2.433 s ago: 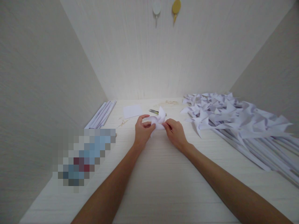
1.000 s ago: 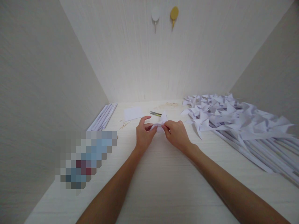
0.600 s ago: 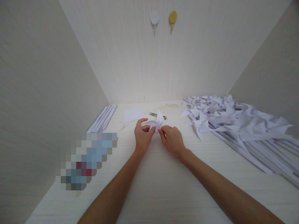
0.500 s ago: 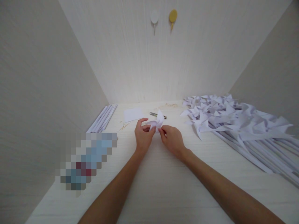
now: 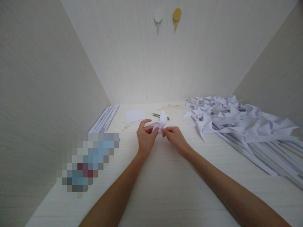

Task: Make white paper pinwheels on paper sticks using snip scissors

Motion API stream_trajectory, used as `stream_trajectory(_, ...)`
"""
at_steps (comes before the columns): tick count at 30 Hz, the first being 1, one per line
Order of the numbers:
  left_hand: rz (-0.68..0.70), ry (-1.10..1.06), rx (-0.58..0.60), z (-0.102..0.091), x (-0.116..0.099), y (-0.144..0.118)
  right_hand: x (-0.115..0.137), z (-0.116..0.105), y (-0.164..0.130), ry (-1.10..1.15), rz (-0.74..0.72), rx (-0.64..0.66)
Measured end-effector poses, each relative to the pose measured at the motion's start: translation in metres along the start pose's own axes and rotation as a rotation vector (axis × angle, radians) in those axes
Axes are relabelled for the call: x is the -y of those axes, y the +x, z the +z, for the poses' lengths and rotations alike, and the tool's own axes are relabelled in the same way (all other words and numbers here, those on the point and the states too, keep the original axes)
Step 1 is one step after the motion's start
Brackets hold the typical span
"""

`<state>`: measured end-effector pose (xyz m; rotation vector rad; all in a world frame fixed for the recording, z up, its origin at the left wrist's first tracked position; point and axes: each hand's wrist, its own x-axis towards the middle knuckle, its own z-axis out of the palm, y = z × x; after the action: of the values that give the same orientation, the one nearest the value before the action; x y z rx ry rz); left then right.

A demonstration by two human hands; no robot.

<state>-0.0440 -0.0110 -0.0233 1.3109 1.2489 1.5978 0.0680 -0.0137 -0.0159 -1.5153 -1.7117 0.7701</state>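
Note:
A white paper pinwheel (image 5: 163,118) is pinched between the thumb and fingers of my left hand (image 5: 146,135), one folded blade standing up above the fingertips. My right hand (image 5: 174,135) is closed in a pinch at the pinwheel's middle, on its right side; whatever lies between those fingertips is too small to make out. Just behind the pinwheel lies a pair of small thread snips (image 5: 156,115), partly covered by it. To the left of them a square of white paper (image 5: 135,115) rests flat on the table.
Many finished paper pinwheels (image 5: 222,113) on rolled paper sticks (image 5: 258,154) are heaped at the right. Rolled paper tubes (image 5: 105,118) lie at the left wall, near a pixelated object (image 5: 94,157). Thin tan sticks (image 5: 126,127) are scattered behind. Two hooks (image 5: 176,15) hang on the back wall.
My right hand has turned and shifted slightly, its fingers still at the pinwheel's middle. The left hand keeps its hold. The whole view has moved a little.

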Motion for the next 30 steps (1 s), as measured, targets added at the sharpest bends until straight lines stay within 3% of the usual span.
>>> stream_trajectory(3, -0.038, -0.043, -0.002, 0.0006, -0.0021, -0.0001, -0.0053, -0.0002, 0.0047, 0.163, -0.009, 0.009)
stream_trajectory(7, -0.080, -0.117, -0.014, 0.0002, -0.0025, 0.0006, -0.0077, -0.0005, 0.0021, 0.095, -0.164, -0.084)
stream_trajectory(11, -0.100, -0.168, -0.009, -0.0002, -0.0015, 0.0010, -0.0087, 0.0014, -0.0017, 0.099, -0.224, -0.113)
stream_trajectory(30, -0.083, -0.139, 0.002, -0.0005, -0.0003, 0.0012, -0.0098, 0.0030, -0.0018, 0.132, -0.178, -0.128)
